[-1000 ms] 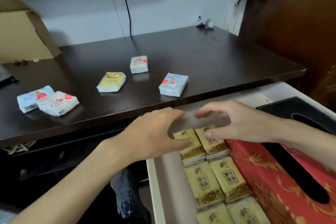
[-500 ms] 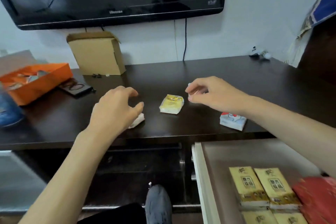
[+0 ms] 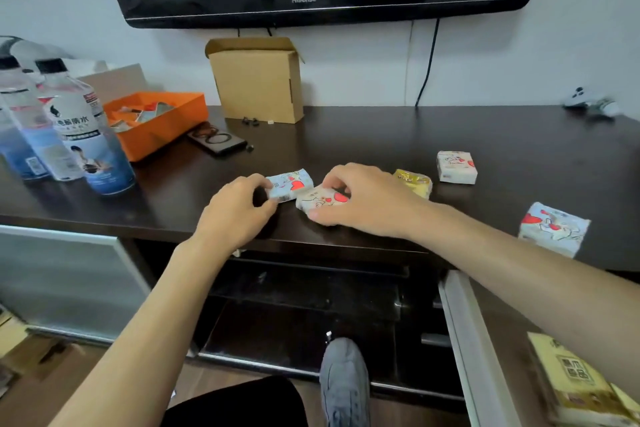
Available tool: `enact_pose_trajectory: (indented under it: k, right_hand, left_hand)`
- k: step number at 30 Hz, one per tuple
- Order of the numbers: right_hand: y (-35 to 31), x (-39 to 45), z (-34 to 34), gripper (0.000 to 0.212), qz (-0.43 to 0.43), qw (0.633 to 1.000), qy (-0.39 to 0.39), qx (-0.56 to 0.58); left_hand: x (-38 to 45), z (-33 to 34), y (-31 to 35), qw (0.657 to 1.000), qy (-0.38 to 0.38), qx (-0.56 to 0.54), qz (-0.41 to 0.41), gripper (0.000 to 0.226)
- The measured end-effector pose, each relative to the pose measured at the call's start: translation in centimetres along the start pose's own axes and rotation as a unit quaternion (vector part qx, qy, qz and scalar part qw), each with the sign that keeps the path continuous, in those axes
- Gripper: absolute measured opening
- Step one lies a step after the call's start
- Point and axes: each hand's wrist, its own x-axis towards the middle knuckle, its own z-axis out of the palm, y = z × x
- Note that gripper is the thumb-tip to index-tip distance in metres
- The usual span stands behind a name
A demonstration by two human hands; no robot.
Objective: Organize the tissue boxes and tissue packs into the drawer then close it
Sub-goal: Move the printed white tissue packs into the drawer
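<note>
I am looking down at a dark wooden TV stand [image 3: 381, 135] with five small pocket tissue packs scattered on its top. These packs look light and soft, film-wrapped pillows of folded tissue that should squash a little under a pinch and may feel slippery, so I am judging that the best hold is across the short sides, thumb against fingers, with little force. My left hand [image 3: 239, 215] is closing thumb and forefinger on the near end of a blue tissue pack with red hearts [image 3: 290, 184], by its barcode. My right hand [image 3: 367, 201] is curling over a white tissue pack with a red heart [image 3: 320, 202], fingertips at its far edge and thumb at its near edge; both packs are lying on the top and touching each other, not yet lifted. Just beside my right hand, to its right, a yellow tissue pack [image 3: 414, 182] is lying, then a white pack with pink print [image 3: 456, 166] farther back, and a blue heart-printed pack [image 3: 553, 229] near the front edge, well apart from either hand. The open white drawer [image 3: 464, 340] is showing at lower right under my right forearm, with yellow tissue packs [image 3: 568, 378] already lying inside it.
</note>
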Motion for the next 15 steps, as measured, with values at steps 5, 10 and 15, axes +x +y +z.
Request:
enact_pose_trajectory:
  k: [5, 10, 15]
  right_hand:
    - [0.3, 0.4, 1.3, 0.042, 0.02, 0.999, 0.015, -0.042]
    - [1.8, -0.4, 0.2, 0.037, 0.045, 0.996, 0.061, -0.043]
    - [3.8, -3.2, -2.0, 0.032, 0.036, 0.993, 0.114, -0.016]
  left_hand:
    - [0.3, 0.8, 0.6, 0.999, 0.033, -0.024, 0.012, 0.02]
    - [0.3, 1.1, 1.5, 0.999, 0.04, -0.024, 0.015, 0.022]
    - [-0.1, 0.5, 1.8, 0.992, -0.005, -0.125, 0.008, 0.051]
